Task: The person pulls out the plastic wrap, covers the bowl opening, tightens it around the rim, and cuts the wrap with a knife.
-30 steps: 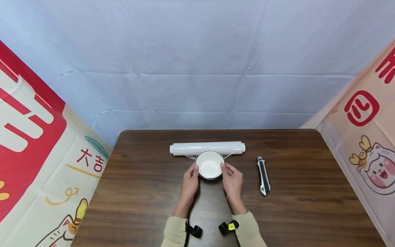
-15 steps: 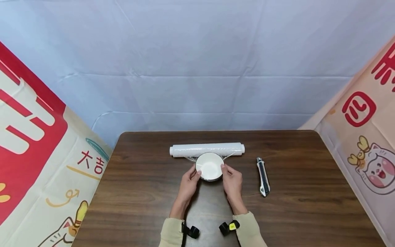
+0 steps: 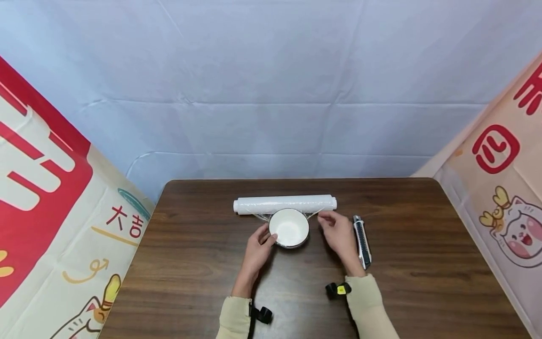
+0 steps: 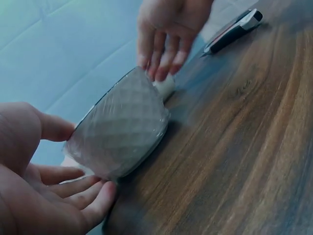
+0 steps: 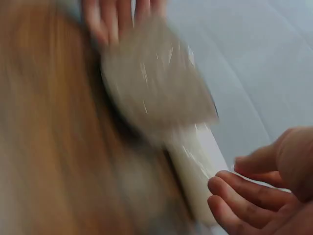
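Left hand (image 3: 257, 247) pinches bowl (image 3: 290, 227) by its left rim, near side of roll (image 3: 283, 204). Right hand (image 3: 338, 233) loose, holding nothing, right of bowl. Risk: tugging film (image 3: 261, 217) could tip bowl, gripped one side only.

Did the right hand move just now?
Yes. In the head view, the right hand has left the white bowl and shifted rightward and slightly forward, ending closer to the utility knife lying on the table.
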`<state>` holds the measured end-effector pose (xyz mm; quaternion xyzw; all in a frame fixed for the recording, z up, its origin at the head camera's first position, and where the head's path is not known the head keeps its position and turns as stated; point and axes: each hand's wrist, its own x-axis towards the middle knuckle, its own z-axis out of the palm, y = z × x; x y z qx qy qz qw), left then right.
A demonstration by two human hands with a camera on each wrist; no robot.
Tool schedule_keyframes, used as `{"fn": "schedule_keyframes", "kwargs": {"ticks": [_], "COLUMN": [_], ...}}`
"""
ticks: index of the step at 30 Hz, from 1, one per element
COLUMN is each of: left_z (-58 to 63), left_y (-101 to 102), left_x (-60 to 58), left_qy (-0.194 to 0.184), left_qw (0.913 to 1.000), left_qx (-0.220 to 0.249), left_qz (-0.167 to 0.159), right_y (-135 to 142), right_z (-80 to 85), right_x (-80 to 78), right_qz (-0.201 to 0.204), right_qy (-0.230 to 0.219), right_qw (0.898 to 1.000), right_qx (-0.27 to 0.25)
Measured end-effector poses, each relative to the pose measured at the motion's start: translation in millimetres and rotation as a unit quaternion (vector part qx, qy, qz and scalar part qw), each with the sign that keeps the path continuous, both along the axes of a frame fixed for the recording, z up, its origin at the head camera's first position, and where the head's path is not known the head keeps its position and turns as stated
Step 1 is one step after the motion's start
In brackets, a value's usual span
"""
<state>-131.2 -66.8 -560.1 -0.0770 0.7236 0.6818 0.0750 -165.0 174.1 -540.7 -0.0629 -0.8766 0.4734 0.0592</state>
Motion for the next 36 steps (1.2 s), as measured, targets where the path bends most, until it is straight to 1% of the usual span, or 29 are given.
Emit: {"fn": "schedule_keyframes", "kwargs": {"ticks": [2,4,6,7,10,14,16,17,20,23,25,29,31,36], "left_z": [1.2,2.1,2.7,2.9,2.4,0.9,0.1,-0.6,-2.6,-3.7,-4.0,-4.4,-4.3,-3.7], "left_y": [2,4,7,8,10,13,14,15,15,16,16,17,17,14], "left_x": [1.3,2.3,2.9,2.9,1.9,-1.3,-2.0,-2.2,-1.2,0.6,1.9,4.3,5.1,5.2], "left_qy": [0.004,0.008,0.012,0.014,0.013,0.008,0.005,0.004,0.008,0.016,0.024,0.026,0.021,0.025], "left_qw": [1.0000,0.9999,0.9998,0.9997,0.9995,0.9993,0.9991,0.9990,0.9988,0.9984,0.9979,0.9975,0.9976,0.9961], "left_qx": [-0.001,-0.005,-0.010,-0.013,-0.016,-0.021,-0.025,-0.027,-0.033,-0.041,-0.052,-0.059,-0.058,-0.072], "left_qz": [0.002,0.007,0.012,0.015,0.022,0.031,0.033,0.034,0.036,0.034,0.030,0.028,0.032,0.044], "right_y": [13,25,36,40,49,54,55,54,53,52,52,52,51,47], "right_z": [4.7,8.7,11.5,12.5,13.2,7.4,2.2,-0.7,-7.9,-12.2,-13.6,-14.8,-15.0,-16.0], "right_x": [-8.4,-18.0,-28.0,-32.8,-47.0,-63.5,-69.6,-72.1,-76.6,-78.8,-80.1,-85.0,-88.9,-99.6], "right_qz": [0.009,0.030,0.055,0.072,0.130,0.205,0.228,0.234,0.236,0.224,0.216,0.208,0.206,0.195], "right_qy": [0.034,0.057,0.061,0.056,0.023,-0.019,-0.024,-0.023,-0.001,0.032,0.047,0.058,0.062,0.072], "right_qw": [0.997,0.989,0.982,0.979,0.970,0.954,0.947,0.945,0.945,0.949,0.951,0.953,0.953,0.954], "right_qx": [0.075,0.131,0.169,0.183,0.203,0.218,0.225,0.227,0.226,0.220,0.217,0.213,0.212,0.216]}}
